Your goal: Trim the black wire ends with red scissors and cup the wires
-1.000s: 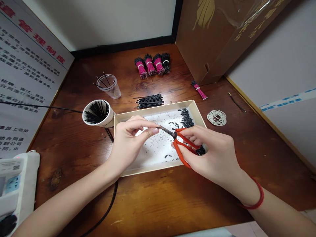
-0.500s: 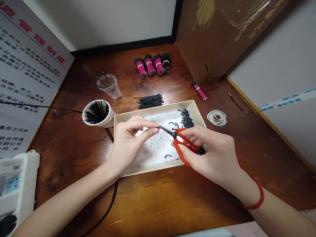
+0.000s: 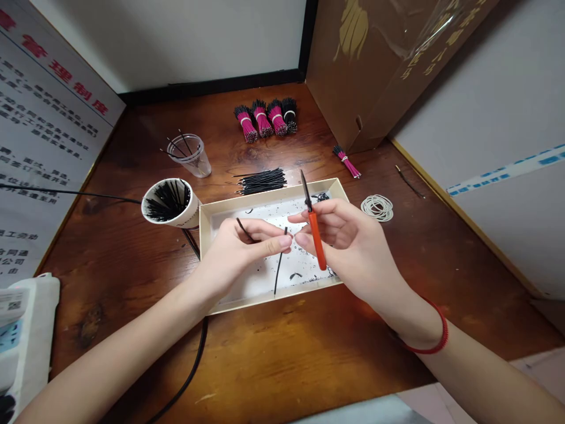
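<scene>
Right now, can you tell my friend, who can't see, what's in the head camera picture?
A person's left hand pinches a thin black wire while the right hand holds orange-handled scissors, blades pointing away, over a shallow box with black scraps in it. Behind the box on a wooden table lie loose black wires and banded bundles, some pink and black.

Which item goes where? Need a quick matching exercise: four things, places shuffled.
Things:
1. Red-handled scissors
2. Hanging black wire
3. White loops
4. Clear plastic cup

Places:
A. To the right of the open box
B. Behind the white cup of black wires
C. Held in the right hand
D. Pinched in the left hand

Pairs: 1-C, 2-D, 3-A, 4-B
</scene>
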`<state>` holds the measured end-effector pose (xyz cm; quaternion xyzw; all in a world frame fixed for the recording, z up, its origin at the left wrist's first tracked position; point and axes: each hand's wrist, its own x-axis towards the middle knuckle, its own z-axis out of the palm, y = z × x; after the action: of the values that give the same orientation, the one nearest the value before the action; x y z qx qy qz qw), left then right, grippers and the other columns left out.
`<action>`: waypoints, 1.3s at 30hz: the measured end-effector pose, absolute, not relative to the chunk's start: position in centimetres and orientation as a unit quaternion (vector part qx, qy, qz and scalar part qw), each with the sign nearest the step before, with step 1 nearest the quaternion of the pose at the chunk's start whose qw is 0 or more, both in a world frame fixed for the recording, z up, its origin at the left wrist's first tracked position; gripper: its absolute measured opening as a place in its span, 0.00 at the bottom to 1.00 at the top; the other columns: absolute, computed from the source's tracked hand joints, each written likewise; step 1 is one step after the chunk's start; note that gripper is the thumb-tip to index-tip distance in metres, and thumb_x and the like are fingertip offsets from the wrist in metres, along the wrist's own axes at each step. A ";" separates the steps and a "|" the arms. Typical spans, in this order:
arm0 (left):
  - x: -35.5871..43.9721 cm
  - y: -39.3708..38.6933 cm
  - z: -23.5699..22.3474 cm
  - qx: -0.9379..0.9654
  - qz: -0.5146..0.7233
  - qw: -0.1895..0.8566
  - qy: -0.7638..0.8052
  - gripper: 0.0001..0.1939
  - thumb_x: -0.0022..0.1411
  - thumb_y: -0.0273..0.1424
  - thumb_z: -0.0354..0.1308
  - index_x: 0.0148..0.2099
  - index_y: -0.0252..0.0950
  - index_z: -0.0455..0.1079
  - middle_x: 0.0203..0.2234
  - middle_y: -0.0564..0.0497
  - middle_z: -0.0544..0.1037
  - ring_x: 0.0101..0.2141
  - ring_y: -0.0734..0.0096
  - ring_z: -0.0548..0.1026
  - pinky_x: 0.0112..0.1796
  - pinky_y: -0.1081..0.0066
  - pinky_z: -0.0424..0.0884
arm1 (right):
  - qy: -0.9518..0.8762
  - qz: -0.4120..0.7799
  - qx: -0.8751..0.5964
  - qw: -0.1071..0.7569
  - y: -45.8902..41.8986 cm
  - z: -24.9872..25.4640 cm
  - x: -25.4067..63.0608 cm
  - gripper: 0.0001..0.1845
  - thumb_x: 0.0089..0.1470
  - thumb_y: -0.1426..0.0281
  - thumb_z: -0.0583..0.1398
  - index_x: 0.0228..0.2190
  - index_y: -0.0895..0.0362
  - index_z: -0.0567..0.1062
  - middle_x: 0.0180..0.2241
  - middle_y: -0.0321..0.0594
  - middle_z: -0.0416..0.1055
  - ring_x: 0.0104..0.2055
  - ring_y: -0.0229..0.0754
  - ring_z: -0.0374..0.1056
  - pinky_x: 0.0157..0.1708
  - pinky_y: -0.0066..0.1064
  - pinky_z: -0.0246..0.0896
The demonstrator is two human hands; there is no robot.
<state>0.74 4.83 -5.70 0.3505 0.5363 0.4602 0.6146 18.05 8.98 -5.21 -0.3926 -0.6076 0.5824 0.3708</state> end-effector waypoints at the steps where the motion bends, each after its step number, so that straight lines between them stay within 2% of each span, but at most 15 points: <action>1: 0.7 4.8 -5.7 0.360 0.447 0.624 0.531 0.04 0.46 0.30 0.72 0.26 0.38 0.79 0.22 0.52 0.81 0.26 0.75 0.74 0.31 0.75 0.69 | -0.591 0.600 -0.395 0.366 9.0 -5.2 17.8 0.15 0.43 0.69 0.70 0.32 0.55 0.72 0.32 0.37 0.77 0.34 0.40 0.75 0.33 0.31 0.73; 8: 0.7 5.0 -5.8 0.360 0.429 0.648 0.517 0.06 0.44 0.31 0.73 0.25 0.38 0.79 0.22 0.51 0.80 0.25 0.72 0.74 0.29 0.73 0.69 | -0.537 0.633 -0.421 0.366 8.8 -5.0 17.3 0.17 0.35 0.69 0.73 0.27 0.56 0.73 0.26 0.33 0.73 0.28 0.36 0.71 0.30 0.29 0.71; 14: 0.7 5.0 -5.5 0.361 0.438 0.665 0.485 0.03 0.49 0.32 0.70 0.27 0.39 0.80 0.24 0.52 0.81 0.27 0.74 0.74 0.33 0.74 0.69 | -0.530 0.637 -0.417 0.374 8.8 -4.8 17.4 0.17 0.37 0.69 0.73 0.28 0.56 0.72 0.26 0.32 0.72 0.30 0.37 0.71 0.30 0.27 0.70; 21: 0.8 4.9 -5.5 0.339 0.449 0.663 0.494 0.05 0.45 0.30 0.73 0.26 0.39 0.80 0.22 0.52 0.80 0.26 0.74 0.73 0.31 0.73 0.69 | -0.539 0.614 -0.431 0.384 8.5 -4.8 17.4 0.16 0.37 0.71 0.73 0.28 0.56 0.73 0.29 0.34 0.76 0.31 0.37 0.73 0.31 0.28 0.71; 28: 0.8 5.1 -5.6 0.329 0.455 0.670 0.486 0.04 0.46 0.28 0.72 0.24 0.38 0.79 0.22 0.52 0.79 0.26 0.74 0.73 0.31 0.73 0.68 | -0.520 0.638 -0.440 0.360 8.5 -4.8 17.5 0.18 0.35 0.70 0.73 0.29 0.55 0.73 0.30 0.36 0.78 0.34 0.40 0.74 0.30 0.29 0.72; 35: 0.7 5.0 -5.5 0.306 0.457 0.689 0.473 0.05 0.46 0.28 0.72 0.24 0.36 0.78 0.22 0.54 0.79 0.29 0.75 0.74 0.34 0.75 0.68 | -0.455 0.709 -0.423 0.332 8.5 -4.7 17.6 0.16 0.37 0.74 0.72 0.29 0.56 0.73 0.31 0.34 0.78 0.26 0.31 0.69 0.27 0.22 0.68; 39: 0.8 5.1 -5.3 0.300 0.459 0.691 0.472 0.06 0.46 0.28 0.72 0.23 0.36 0.77 0.22 0.54 0.79 0.30 0.75 0.75 0.36 0.74 0.68 | -0.456 0.711 -0.420 0.332 8.5 -4.7 17.6 0.15 0.38 0.72 0.72 0.28 0.56 0.73 0.32 0.34 0.78 0.23 0.28 0.66 0.24 0.21 0.66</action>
<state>0.84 5.09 -5.35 0.2999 0.4716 0.4590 0.6907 17.59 8.50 -4.74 -0.4204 -0.4556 0.7109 0.3322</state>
